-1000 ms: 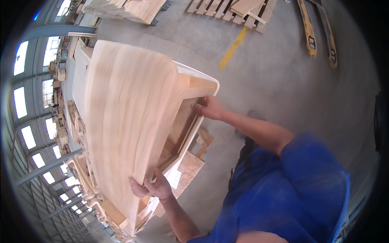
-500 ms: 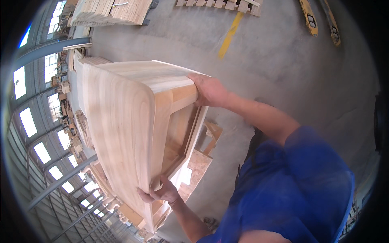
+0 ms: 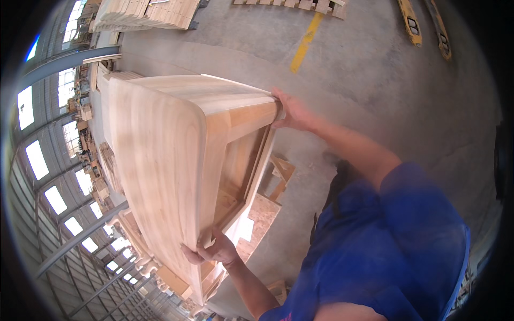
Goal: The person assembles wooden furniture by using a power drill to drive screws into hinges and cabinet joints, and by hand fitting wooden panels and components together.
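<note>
Both hands grip a pale, round-cornered, hollow wooden frame (image 3: pixel 176 155).

Probably a woodworking factory hall: concrete floor (image 3: pixel 375 69) with yellow line (image 3: pixel 304 44), stacked timber (image 3: pixel 147 13), tall windows (image 3: pixel 37 160).

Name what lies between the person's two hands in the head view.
The big curved wooden frame spans the stretch between left hand and right hand; both grip its edges, head view.

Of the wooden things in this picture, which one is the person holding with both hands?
The big curved wooden frame. The left hand grips its lower edge, the right hand its upper corner. The stacked boards and the pallets lie apart on the floor.
</note>
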